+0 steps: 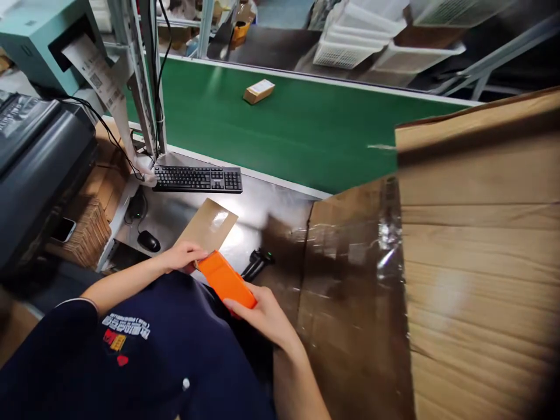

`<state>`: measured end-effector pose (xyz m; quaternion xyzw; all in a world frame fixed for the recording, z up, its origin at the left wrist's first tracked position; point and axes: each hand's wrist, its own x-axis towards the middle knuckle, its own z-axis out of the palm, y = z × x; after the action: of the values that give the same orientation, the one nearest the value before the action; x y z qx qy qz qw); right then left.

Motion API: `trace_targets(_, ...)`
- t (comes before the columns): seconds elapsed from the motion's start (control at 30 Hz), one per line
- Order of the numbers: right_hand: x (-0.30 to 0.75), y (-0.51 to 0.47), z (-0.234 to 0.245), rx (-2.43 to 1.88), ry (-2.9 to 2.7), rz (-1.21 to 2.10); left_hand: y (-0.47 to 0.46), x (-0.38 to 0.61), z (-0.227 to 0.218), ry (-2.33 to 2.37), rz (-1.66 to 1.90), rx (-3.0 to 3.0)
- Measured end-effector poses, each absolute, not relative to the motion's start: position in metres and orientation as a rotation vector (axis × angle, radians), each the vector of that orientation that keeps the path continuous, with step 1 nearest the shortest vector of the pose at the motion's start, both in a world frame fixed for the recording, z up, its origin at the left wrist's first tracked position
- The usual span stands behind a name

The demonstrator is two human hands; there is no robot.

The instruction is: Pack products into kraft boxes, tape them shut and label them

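An orange box [227, 283] is held at an angle in front of my body. My right hand [262, 309] grips its lower right end, thumb on top and fingers underneath. At the upper left end, my left hand [186, 256] is closed with its fingertips on the box's edge; some of those fingers are hidden. Just beyond my left hand lies a flat brown cardboard mailer [205, 224] with a shiny patch on it. A black handheld scanner [258, 262] rests on the metal table [280, 201], partly behind the orange box.
A black keyboard [198, 179] and mouse [149, 241] are on the table. Behind runs a green conveyor belt [306, 128] carrying a small brown box [259, 91]. A large open carton [472, 280] rises at right. At left are a label printer [48, 44] and stacked cardboard [85, 233].
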<state>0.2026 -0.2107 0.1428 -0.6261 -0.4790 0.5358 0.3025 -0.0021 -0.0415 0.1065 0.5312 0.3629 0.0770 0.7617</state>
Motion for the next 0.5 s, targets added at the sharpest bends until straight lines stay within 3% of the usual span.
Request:
trace_targets(0.23, 0.207, -0.175, 0.147, -1.487, -1.147, 1.560, -0.031, 0.014, 0.094, 0.859, 0.198, 1.030)
trace_targets(0.4, 0.242, -0.159, 0.137, -1.503, -1.093, 1.645, 0.022, -0.001, 0.091, 1.046, 0.577, 1.479)
trace_targets(0.5, 0.284, -0.171, 0.127, -1.599, -1.012, 1.694, 0.074, -0.024, 0.092, 1.247, 0.648, 1.451)
